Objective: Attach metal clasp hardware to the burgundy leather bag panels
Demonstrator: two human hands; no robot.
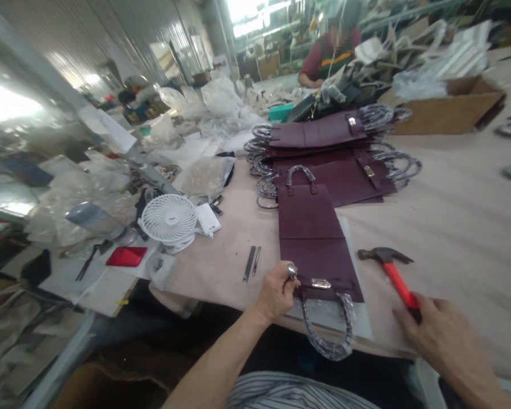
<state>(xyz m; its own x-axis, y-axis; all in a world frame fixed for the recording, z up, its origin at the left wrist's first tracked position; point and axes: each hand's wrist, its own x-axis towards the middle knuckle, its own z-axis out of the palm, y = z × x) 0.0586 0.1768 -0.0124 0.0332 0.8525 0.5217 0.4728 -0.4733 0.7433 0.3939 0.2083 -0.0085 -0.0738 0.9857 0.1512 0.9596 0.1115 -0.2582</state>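
Note:
A dark maroon leather bag panel (309,213) lies flat before me at the table's near edge, with plastic-wrapped handles at both ends. A metal clasp plate (321,283) sits near its front end. My left hand (276,295) is closed around a metal punch (292,271), whose rounded shiny top shows. Its lower end is hidden, beside the front handle (330,346), which hangs over the edge. My right hand (445,332) grips a claw hammer (398,278) by its red and black handle. The hammer's head rests on or just above the table, right of the panel.
Behind the panel lie stacked maroon bag panels (319,133). Two slim metal tools (252,263) lie left of my left hand. Further left are a white fan (169,218) and a red pouch (126,256). A cardboard box (447,108) stands back right; a person (330,54) sits beyond.

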